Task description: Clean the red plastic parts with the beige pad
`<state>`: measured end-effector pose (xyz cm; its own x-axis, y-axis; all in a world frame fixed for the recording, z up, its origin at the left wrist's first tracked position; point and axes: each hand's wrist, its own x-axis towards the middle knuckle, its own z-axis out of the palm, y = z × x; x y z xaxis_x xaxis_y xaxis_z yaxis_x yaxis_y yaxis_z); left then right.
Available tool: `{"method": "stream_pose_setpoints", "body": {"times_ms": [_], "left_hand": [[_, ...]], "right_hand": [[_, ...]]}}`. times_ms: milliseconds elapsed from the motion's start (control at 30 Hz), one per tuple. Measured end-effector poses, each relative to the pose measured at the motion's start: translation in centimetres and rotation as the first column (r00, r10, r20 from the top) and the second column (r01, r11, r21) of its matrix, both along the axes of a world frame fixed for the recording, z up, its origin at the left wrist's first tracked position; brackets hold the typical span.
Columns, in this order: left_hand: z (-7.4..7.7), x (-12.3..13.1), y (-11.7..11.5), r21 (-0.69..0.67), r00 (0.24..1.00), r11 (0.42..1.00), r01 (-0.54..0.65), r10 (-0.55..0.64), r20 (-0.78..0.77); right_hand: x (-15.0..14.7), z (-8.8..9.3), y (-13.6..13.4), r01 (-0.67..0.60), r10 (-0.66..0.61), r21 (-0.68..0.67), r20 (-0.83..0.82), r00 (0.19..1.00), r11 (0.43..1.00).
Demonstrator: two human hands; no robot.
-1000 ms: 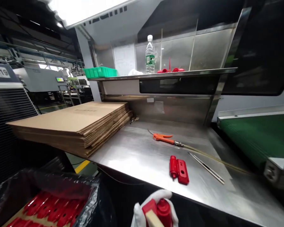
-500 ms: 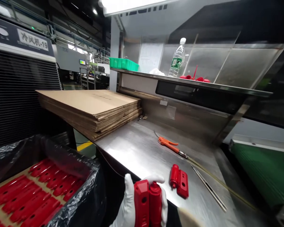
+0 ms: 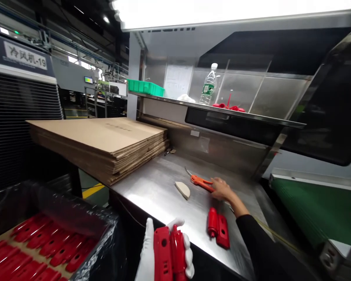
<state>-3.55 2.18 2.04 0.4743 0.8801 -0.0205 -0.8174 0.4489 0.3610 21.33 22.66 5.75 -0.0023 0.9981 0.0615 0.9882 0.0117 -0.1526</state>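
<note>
My left hand (image 3: 146,249), in a white glove, is closed around a red plastic moulding (image 3: 163,249) made of a flat half with a hole and a rounded half side by side. My bare right hand (image 3: 221,189) is on the rear of the handle of an orange air blow gun (image 3: 200,182) lying on the metal table, its fingers curled over it. A similar red moulding (image 3: 218,228) lies on the table below my right hand. Left of the blow gun is a cream half-round pad (image 3: 183,190).
A cardboard stack (image 3: 105,136) covers the table's left end. At lower left, a box lined with black plastic (image 3: 105,218) holds several red mouldings. The shelf (image 3: 251,117) carries a water bottle (image 3: 208,86) and a green bin (image 3: 146,88). A green conveyor (image 3: 316,207) runs at right.
My right hand has come in from the lower right onto the blow gun's handle. The cream pad now lies on the table. My left hand still holds the moulding, and the view has shifted.
</note>
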Motion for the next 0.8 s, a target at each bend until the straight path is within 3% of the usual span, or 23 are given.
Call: {"method": "stream_pose_setpoints", "body": {"times_ms": [100,233,367,467,600,700,800], "left_hand": [[-0.1,0.2,0.2,-0.068,0.999,0.997,-0.046,0.047,0.006],[0.1,0.6,0.5,-0.128,0.996,0.988,-0.087,0.089,0.012],[0.5,1.0,0.8,-0.157,0.995,0.983,-0.100,0.102,0.003],[0.7,1.1,1.2,-0.171,0.994,0.979,-0.110,0.110,-0.008],[0.5,0.6,2.1,-0.197,0.991,0.971,-0.134,0.133,-0.019],[0.1,-0.3,3.1,-0.209,0.985,0.963,-0.173,0.170,-0.033],[0.1,-1.2,3.9,-0.201,0.976,0.955,-0.219,0.212,-0.055]], "right_hand": [[0.8,-1.3,2.3,0.004,0.004,-0.116,0.069,0.998,0.993],[0.1,-2.3,4.6,0.072,-0.059,-0.077,0.170,0.984,0.994],[-0.5,-1.9,6.2,0.020,0.004,-0.104,0.232,0.973,0.994],[-0.2,-0.8,6.1,-0.039,0.042,-0.016,0.246,0.968,0.999],[1.7,1.5,2.3,-0.111,0.087,0.148,0.160,0.983,0.983],[3.7,2.8,-3.4,-0.303,0.301,0.145,0.033,0.953,0.942],[4.5,2.4,-9.5,-0.450,0.470,0.186,-0.083,0.879,0.873]]}}
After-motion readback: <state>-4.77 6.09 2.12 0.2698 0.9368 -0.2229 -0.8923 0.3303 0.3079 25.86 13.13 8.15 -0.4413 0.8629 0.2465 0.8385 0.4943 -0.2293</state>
